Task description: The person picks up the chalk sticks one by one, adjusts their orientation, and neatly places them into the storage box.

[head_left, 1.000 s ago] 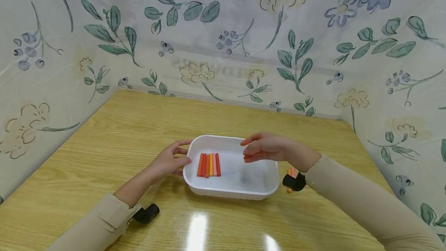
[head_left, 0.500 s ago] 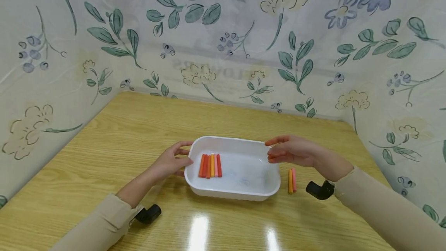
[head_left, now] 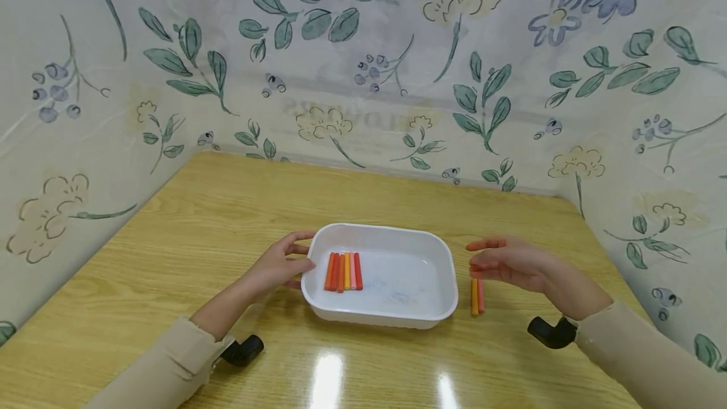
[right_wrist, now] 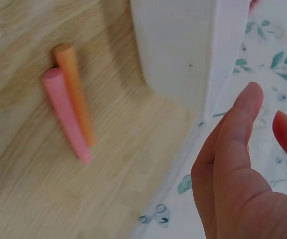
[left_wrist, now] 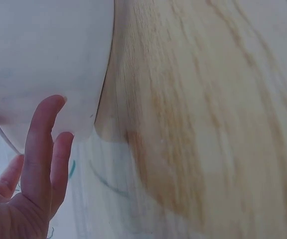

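A white plastic tray sits on the table with a row of several chalk sticks in red, orange, yellow and pink in its left half. My left hand holds the tray's left end, thumb over the rim and fingers against the outer wall, seen also in the left wrist view. Right of the tray lie an orange chalk stick and a pink chalk stick, side by side. My right hand hovers by their far ends, fingers apart and nothing between them, its fingertips tinted orange-red.
The wooden table runs back to a hanging floral sheet, which also closes off both sides. Light glare shows on the table's near part. Faint smudges mark the tray's floor on the right.
My right hand has moved right, from over the tray to beside the two loose chalk sticks, which its wrist mount partly covered earlier. The left hand stays at the tray's end.
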Demonstrator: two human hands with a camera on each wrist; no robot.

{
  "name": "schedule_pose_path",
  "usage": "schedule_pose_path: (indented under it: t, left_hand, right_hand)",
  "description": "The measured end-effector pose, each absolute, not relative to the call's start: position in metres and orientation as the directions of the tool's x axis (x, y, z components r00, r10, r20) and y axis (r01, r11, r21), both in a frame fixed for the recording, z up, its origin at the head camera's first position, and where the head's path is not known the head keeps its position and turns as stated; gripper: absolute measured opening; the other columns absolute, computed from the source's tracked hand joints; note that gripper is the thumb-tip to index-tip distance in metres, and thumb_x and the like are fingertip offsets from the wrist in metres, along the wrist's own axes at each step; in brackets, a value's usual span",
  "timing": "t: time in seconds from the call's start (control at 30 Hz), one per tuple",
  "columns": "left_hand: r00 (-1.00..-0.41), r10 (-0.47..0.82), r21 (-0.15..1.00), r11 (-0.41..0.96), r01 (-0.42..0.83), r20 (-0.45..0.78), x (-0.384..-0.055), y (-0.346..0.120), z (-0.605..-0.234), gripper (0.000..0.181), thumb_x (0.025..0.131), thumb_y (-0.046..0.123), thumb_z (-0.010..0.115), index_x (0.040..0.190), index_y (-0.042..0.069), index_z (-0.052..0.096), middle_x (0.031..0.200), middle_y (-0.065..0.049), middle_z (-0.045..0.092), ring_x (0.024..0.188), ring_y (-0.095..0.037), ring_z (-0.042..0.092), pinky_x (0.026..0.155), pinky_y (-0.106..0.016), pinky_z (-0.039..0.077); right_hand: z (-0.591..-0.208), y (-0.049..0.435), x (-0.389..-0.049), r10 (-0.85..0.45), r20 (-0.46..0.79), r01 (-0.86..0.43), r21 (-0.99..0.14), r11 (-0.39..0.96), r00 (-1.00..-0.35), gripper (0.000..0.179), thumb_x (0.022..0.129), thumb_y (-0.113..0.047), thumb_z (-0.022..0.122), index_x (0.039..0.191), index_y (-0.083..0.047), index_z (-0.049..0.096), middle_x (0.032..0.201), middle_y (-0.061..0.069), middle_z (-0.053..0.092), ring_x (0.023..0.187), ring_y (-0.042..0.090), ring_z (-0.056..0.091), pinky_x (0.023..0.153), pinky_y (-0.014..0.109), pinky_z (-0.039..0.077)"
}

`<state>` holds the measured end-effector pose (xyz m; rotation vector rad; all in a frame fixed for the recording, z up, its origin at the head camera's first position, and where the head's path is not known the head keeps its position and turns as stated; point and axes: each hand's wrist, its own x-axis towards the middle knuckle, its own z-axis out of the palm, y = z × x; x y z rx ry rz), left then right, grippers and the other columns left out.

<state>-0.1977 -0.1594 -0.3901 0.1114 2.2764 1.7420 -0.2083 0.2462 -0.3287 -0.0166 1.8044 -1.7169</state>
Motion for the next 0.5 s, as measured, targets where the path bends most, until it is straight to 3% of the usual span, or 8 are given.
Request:
schedule_pose_path:
  t: [0.37, 0.5]
  left_hand:
    - [-0.961, 0.227, 0.962, 0.257, -0.096, -0.157, -0.197, -0.159, -0.391, 0.059, 0.086, 0.004, 0.058, 0.140, 0.008, 0.035, 0.126, -0.027, 0.043, 0.098, -0.033, 0.056, 0.065, -0.042, 0.056]
    - [-0.962, 0.223, 0.961, 0.257, -0.098, -0.158, -0.198, -0.159, -0.391, 0.059, 0.086, 0.003, 0.058, 0.140, 0.008, 0.035, 0.126, -0.027, 0.043, 0.098, -0.033, 0.056, 0.065, -0.042, 0.056]
  right_hand:
    - [-0.351, 0.273, -0.200, -0.405, -0.403, 0.392, -0.913, 0.113, -0.821, 0.053, 0.089, 0.001, 0.052, 0.132, 0.017, 0.026, 0.092, 0.009, 0.057, 0.084, 0.017, 0.063, 0.086, 0.033, 0.051]
    - [-0.360, 0.278, -0.198, -0.364, -0.415, 0.406, -0.908, 0.106, -0.834, 0.050, 0.089, -0.001, 0.054, 0.130, 0.015, 0.031, 0.096, 0.011, 0.057, 0.086, 0.019, 0.063, 0.085, 0.032, 0.051]
